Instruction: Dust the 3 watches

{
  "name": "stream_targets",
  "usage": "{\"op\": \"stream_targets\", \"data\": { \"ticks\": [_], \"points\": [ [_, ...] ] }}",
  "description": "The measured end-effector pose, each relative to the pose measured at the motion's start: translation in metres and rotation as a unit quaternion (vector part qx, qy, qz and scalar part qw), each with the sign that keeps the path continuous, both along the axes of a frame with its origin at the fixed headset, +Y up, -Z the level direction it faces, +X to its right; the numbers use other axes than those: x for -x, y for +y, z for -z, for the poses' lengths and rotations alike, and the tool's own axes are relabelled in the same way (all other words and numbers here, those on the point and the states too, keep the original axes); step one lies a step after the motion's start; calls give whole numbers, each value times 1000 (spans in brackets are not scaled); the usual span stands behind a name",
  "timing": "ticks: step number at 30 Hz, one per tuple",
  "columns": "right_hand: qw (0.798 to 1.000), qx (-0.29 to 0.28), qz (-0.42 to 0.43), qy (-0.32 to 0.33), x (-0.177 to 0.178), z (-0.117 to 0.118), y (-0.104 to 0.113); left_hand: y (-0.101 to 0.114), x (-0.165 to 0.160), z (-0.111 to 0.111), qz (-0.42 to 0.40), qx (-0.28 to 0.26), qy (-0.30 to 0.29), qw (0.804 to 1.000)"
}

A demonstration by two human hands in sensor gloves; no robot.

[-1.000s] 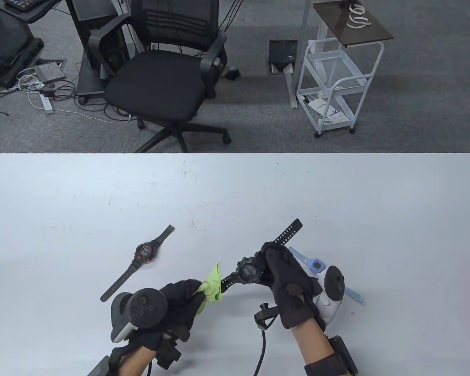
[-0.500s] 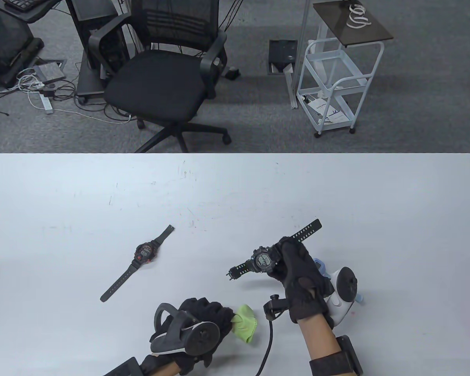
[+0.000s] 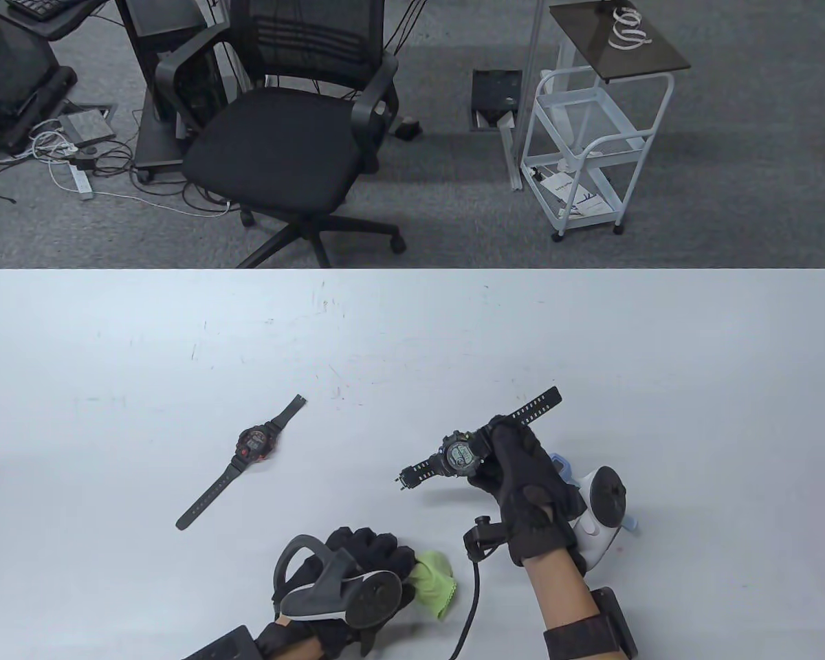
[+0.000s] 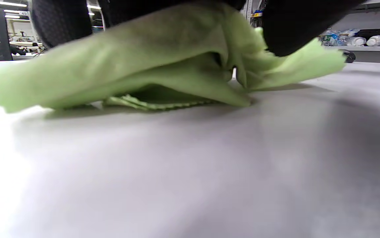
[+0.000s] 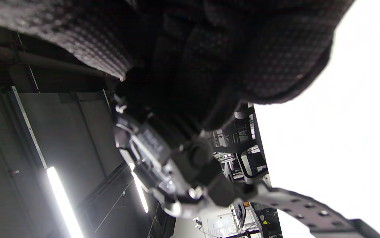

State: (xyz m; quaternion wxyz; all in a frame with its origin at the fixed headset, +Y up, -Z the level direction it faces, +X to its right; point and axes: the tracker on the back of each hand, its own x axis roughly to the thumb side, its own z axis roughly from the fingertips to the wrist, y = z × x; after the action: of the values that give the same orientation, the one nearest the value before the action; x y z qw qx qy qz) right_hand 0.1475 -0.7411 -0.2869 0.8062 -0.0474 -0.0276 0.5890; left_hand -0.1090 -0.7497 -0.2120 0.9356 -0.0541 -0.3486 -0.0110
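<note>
Overhead, the right hand [image 3: 522, 481] holds a black watch [image 3: 462, 456] clear of the white table [image 3: 591, 330], fingers curled round the strap just beside the case; the face tilts up toward the camera, one strap end reaching up and right, the other down and left; the right wrist view adds what the table view cannot, the underside of the case [image 5: 156, 165] and the perforated strap running out toward the lower right, with gloved fingers [image 5: 229, 49] wrapped over the case from above.

The left hand [image 3: 357, 570] sits low at the near edge of the table, its tracker hiding most of the fingers from above; a green cloth [image 3: 432, 581] pokes out on its right side; only the left wrist view shows the cloth [image 4: 163, 62] lying bunched on the tabletop with dark gloved fingers pressing onto it from above, though whether they pinch it or merely rest on it is hard to say.

A second black watch with a red-trimmed face [image 3: 254, 443] lies flat on the table well to the left, straps stretched out; a pale blue watch [image 3: 559, 465] shows only as a sliver behind the right hand, and the wrist views do not show it at all.
</note>
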Motion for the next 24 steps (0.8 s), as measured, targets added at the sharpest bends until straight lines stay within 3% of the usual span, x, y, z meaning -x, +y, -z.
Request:
{"op": "stream_targets", "data": {
  "ticks": [6, 11, 16, 24],
  "points": [
    [1000, -2, 0, -4, -3, 1, 0, 26, 22, 5, -78, 8, 26, 997],
    [1000, -13, 7, -8, -7, 1, 4, 52, 63, 20, -115, -76, 119, 983],
    [1000, -5, 16, -10, -9, 0, 4, 46, 104, 42, -105, -70, 199, 972],
    [999, 24, 2, -22, -4, -3, -2, 29, 117, 58, -80, -40, 223, 971]
  ]
}}
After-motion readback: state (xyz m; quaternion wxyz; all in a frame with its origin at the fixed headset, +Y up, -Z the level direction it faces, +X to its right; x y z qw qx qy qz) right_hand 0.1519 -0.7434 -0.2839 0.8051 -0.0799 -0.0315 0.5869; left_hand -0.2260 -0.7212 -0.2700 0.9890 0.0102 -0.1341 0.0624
